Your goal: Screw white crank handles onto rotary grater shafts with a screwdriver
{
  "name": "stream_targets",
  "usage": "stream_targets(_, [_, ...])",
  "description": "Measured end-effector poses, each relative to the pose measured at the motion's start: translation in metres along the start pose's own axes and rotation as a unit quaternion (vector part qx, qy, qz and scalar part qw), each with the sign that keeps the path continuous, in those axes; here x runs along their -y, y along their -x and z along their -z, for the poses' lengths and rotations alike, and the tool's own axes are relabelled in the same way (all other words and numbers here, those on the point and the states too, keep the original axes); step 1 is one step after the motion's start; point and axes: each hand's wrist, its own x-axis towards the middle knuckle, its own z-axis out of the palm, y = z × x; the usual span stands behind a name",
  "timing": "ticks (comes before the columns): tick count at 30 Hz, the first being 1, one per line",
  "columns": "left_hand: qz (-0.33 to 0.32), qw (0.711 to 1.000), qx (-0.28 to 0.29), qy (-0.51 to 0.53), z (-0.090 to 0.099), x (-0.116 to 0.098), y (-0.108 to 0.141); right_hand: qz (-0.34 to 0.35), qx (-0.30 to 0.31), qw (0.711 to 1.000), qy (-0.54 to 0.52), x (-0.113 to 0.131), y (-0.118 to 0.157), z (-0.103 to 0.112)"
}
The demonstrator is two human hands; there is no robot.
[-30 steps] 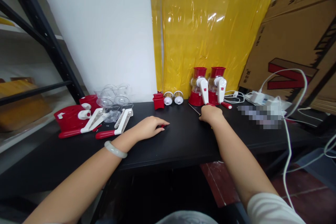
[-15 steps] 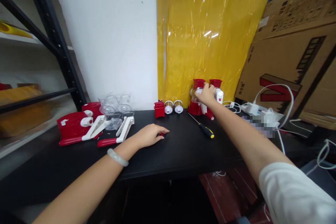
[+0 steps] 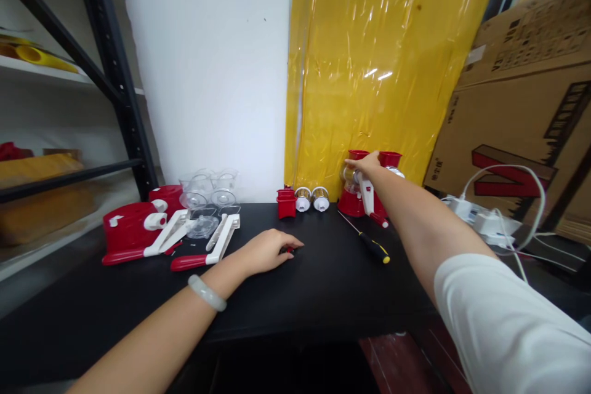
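My right hand (image 3: 368,164) reaches far forward, its fingers closed at the hopper and upper body of a red and white rotary grater (image 3: 353,202); the exact grip is partly hidden. A second red rotary grater (image 3: 390,159) stands beside it, mostly behind my forearm. My left hand (image 3: 270,250) rests on the black table (image 3: 314,295), fingers curled around a small red-and-black thing (image 3: 290,250) that barely shows. Between the hands and farther back are red hoppers (image 3: 286,204) and two drum blades (image 3: 303,199). A screwdriver (image 3: 373,247) lies before the graters.
On the left are red grater bases (image 3: 129,231), white crank handles with red grips (image 3: 189,262) and clear plastic parts (image 3: 202,226). White chargers and cables (image 3: 494,226) lie at right before large cardboard boxes (image 3: 512,129). A black metal shelf frame (image 3: 132,129) stands left.
My right hand has shifted at the grater, from its front toward the hopper at the top. My left hand stays on the table. The view has tilted slightly up and turned slightly left.
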Motion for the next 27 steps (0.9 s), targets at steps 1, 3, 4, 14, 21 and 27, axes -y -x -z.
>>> stream_targets(1, [0.000,1.000,-0.002,0.001,0.000,0.000,0.000,-0.002,-0.009,1.000,0.006,0.001,-0.002,0.000])
stream_targets(3, [0.003,1.000,-0.006,0.005,0.000,-0.001,0.000,0.009,-0.017,1.000,0.018,0.001,-0.005,-0.001])
stream_targets(4, [0.005,1.000,-0.008,0.006,0.000,-0.002,0.000,0.012,-0.021,1.000,0.021,0.001,-0.006,-0.001])
stream_targets(14, [0.008,1.000,-0.001,0.010,-0.001,0.000,0.002,0.016,-0.070,0.997,0.003,0.000,-0.007,0.008])
stream_targets(21, [-0.003,1.000,-0.017,0.011,-0.002,0.003,0.001,0.037,-0.075,0.996,-0.008,0.016,-0.004,0.024])
stream_targets(27, [-0.019,0.998,-0.063,-0.008,-0.003,0.005,0.001,0.087,-0.063,0.994,-0.012,0.045,0.019,0.045])
